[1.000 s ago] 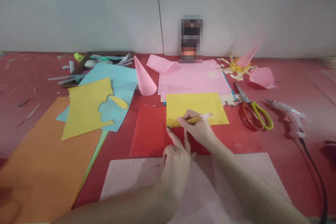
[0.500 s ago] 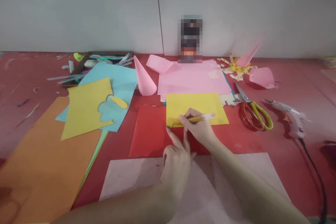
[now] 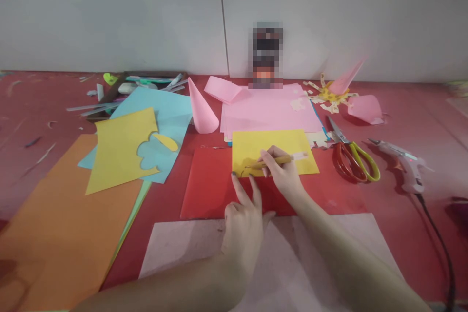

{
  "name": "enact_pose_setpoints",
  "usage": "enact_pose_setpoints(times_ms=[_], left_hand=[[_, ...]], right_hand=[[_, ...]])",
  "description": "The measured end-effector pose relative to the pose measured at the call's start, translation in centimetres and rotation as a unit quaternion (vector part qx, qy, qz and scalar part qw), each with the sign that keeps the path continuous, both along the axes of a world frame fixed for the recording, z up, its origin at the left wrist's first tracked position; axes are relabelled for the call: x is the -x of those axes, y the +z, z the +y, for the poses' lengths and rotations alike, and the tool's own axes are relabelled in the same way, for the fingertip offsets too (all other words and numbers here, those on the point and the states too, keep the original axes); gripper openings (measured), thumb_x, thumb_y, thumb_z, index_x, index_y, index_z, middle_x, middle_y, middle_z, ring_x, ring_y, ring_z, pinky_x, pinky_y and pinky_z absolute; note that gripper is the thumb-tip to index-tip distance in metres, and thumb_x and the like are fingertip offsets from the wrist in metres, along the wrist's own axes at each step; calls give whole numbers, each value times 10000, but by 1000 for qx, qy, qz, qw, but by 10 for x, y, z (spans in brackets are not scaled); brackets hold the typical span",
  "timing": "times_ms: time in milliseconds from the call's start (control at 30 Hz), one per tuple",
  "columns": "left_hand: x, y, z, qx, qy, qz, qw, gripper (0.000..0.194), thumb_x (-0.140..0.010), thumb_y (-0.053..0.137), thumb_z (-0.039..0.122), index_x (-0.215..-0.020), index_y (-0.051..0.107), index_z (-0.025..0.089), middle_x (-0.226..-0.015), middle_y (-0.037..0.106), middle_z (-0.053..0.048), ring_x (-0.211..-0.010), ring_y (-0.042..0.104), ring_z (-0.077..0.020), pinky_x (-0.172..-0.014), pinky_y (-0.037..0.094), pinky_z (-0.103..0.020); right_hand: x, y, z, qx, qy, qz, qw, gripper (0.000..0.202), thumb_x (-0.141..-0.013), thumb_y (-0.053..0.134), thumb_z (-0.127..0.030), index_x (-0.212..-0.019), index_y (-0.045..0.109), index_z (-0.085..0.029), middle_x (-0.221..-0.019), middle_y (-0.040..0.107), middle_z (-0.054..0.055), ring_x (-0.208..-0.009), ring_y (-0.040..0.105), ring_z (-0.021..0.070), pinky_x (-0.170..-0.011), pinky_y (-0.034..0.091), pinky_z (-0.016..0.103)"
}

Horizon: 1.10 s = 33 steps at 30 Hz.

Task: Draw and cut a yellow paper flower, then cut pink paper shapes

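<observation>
A yellow sheet [image 3: 263, 141] lies across the top of a red sheet [image 3: 208, 185]. My right hand [image 3: 283, 170] pinches a yellow pencil [image 3: 272, 161] over it, the tip near a short dark curved line [image 3: 242, 173] at the sheet's lower left. My left hand [image 3: 244, 217] rests palm down below, two fingertips apart at the yellow sheet's lower edge and the thumb out to the side; nothing is in it.
Red-and-yellow scissors [image 3: 351, 156] and a glue gun [image 3: 405, 161] with a cord lie right. Behind stand a pink cone [image 3: 203, 114] and pink sheets [image 3: 266, 112]. Cut yellow paper [image 3: 120, 151], blue paper [image 3: 168, 107] and orange paper [image 3: 84, 209] are left.
My right hand has moved slightly right with the pencil, uncovering the curved line. The second fingertip of my left hand now shows at the sheet's edge, and its thumb is more visible.
</observation>
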State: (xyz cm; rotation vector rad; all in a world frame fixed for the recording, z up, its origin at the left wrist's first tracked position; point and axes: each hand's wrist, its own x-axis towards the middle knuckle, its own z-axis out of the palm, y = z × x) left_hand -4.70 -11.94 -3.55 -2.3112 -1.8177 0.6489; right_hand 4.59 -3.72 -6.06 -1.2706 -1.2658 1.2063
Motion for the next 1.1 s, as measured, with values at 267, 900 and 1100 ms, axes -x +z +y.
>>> enact_pose_setpoints(times_ms=[267,900,1100], left_hand=[[0,0,0,24,1,-11,1000,657,-853,378,490,-1395,196,165,-1305,372,-326,-474,551,-141,-474,410,-296],[0,0,0,21,3,-21,1000,654,-847,395,488,-1390,218,168,-1294,384,-330,-462,546,-135,-466,412,-291],[0,-1,1,18,-5,-11,1000,649,-853,373,493,-1385,241,146,-1284,386,-340,-456,550,-147,-456,406,-292]], right_hand=[[2,-3,-2,-9,52,-24,998,322,-806,526,-351,-552,384,-213,-407,402,-71,-397,403,90,-436,351,224],[1,-3,-2,-18,38,-48,998,312,-810,504,-337,-552,378,-217,-410,414,-66,-412,415,97,-447,368,225],[3,-2,-3,-19,43,-65,997,318,-802,515,-331,-540,380,-212,-413,410,-66,-405,390,88,-432,342,218]])
